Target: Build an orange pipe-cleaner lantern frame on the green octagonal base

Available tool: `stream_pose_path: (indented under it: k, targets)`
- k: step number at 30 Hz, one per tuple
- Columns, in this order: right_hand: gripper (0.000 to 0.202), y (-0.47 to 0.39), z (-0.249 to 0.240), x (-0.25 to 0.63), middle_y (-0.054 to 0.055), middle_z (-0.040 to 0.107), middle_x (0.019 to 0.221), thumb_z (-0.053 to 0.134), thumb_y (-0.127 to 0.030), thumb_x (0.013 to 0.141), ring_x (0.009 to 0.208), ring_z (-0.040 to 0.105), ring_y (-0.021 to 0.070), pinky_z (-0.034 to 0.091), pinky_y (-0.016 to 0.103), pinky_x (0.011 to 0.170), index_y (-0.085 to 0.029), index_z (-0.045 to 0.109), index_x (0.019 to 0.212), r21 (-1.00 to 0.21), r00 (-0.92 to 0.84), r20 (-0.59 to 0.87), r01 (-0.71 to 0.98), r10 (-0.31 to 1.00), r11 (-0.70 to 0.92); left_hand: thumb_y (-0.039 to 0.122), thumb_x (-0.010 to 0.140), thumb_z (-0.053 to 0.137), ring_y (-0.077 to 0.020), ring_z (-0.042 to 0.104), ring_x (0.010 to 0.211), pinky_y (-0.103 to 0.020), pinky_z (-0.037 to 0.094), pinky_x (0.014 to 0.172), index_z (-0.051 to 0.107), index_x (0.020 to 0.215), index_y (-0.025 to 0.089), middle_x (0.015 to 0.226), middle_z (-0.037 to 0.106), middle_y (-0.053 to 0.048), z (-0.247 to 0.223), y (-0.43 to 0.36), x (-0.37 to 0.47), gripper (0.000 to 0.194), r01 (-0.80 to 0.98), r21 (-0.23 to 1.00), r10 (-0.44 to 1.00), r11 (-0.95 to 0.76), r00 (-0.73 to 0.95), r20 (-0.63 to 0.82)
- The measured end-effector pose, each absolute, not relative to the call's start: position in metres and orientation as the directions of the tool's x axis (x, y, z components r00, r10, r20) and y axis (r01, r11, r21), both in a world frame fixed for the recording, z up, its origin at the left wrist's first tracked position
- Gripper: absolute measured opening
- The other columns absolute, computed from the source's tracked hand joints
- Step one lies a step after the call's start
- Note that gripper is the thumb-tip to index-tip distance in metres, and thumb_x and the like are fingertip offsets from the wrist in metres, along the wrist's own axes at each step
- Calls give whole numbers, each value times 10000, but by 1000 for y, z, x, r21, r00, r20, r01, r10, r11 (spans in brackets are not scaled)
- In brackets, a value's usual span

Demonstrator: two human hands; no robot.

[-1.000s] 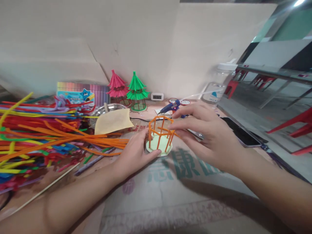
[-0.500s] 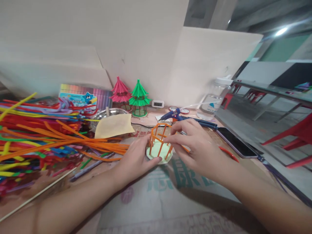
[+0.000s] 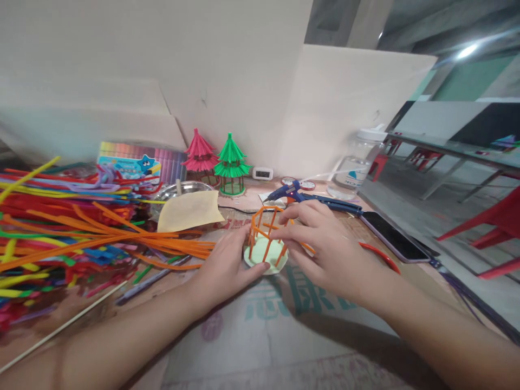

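Note:
A small orange pipe-cleaner frame [image 3: 265,227] stands upright on a pale green round base [image 3: 260,258] in the middle of the cardboard-covered table. My left hand [image 3: 223,265] presses on the base's left edge with its fingertips. My right hand [image 3: 325,246] pinches an orange pipe-cleaner piece at the frame's right side, thumb and forefinger closed on it. A blue hot glue gun [image 3: 290,192] lies just behind the frame.
A big heap of coloured pipe cleaners [image 3: 60,227] fills the left. A yellow paper sheet [image 3: 189,210], metal bowl [image 3: 179,188], pink pagoda model [image 3: 200,154] and green pagoda model [image 3: 231,162] stand behind. A phone [image 3: 390,235], red scissors handle [image 3: 379,255] and plastic jar [image 3: 357,162] lie right.
The camera tilted up slightly. My right hand moved down and closer to the frame's right side, closing its pinch on the orange piece. The left hand stayed on the base.

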State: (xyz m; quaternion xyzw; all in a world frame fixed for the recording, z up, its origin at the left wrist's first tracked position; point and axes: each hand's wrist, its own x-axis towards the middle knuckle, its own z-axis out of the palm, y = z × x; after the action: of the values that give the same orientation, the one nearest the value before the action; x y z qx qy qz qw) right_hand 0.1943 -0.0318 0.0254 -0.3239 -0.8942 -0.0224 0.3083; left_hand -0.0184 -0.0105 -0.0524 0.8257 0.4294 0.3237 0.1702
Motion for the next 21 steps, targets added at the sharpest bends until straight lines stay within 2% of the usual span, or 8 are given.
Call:
stream_pose_path:
  k: [2,6,8,10,11,13,16,21]
  targets:
    - [235,-32,26,194,85,653,1064,546,-60,871,1029,537,241,446,420,911,-204,695,982,-159,-602,562,595,567,788,348,800,709,-324,533,1268,-489,431,1071,471,1375,242,1393,564,-110,-52,-11,-18,631,598,558,817,-576,422,392]
    - [280,-30,33,198,103,635,1140,548,-123,918,1095,553,234,442,429,966,-194,631,1177,-182,-512,670,590,538,787,308,805,697,-307,550,1250,-472,442,1065,458,1377,250,1369,586,-89,-50,-10,-18,623,576,570,810,-586,424,405]
    - [201,-30,34,203,79,656,1059,563,-153,928,1029,584,218,459,406,926,-210,635,1106,-227,-443,723,573,531,787,305,804,698,-301,551,1252,-469,443,1070,436,1390,251,1380,578,-89,-50,-10,-18,645,577,582,819,-573,418,393]
    - [72,-31,25,209,33,651,884,568,-185,937,868,599,188,478,354,807,-225,625,919,-336,-344,746,546,571,768,321,811,695,-301,532,1282,-470,435,1084,402,1414,248,1413,549,-97,-51,-9,-20,675,582,595,831,-555,416,368]
    - [110,-32,16,211,12,624,797,567,-206,941,777,584,171,473,326,735,-226,597,836,-406,-285,741,531,608,743,333,817,690,-302,520,1298,-471,431,1091,389,1423,245,1426,537,-103,-52,-8,-20,683,584,600,836,-547,417,357]
    - [185,-34,-6,213,-12,571,698,562,-247,944,657,539,146,442,287,623,-223,555,760,-561,-155,693,496,704,662,363,828,678,-301,508,1314,-470,426,1097,366,1437,237,1441,522,-110,-53,-7,-21,696,593,602,843,-535,421,335]
    - [137,-36,-40,211,2,634,735,564,-272,929,675,586,151,458,272,617,-212,615,817,-736,-105,520,449,848,507,397,832,666,-303,515,1309,-470,428,1095,333,1456,222,1452,513,-118,-54,-6,-21,728,623,592,858,-511,413,306]
    - [202,-33,-55,205,-38,550,608,448,-316,981,557,527,130,397,248,533,-204,605,924,-855,-151,341,362,928,372,371,818,665,-316,558,1258,-477,458,1053,329,1465,199,1395,559,-133,-55,-6,-21,749,646,593,876,-479,393,279]
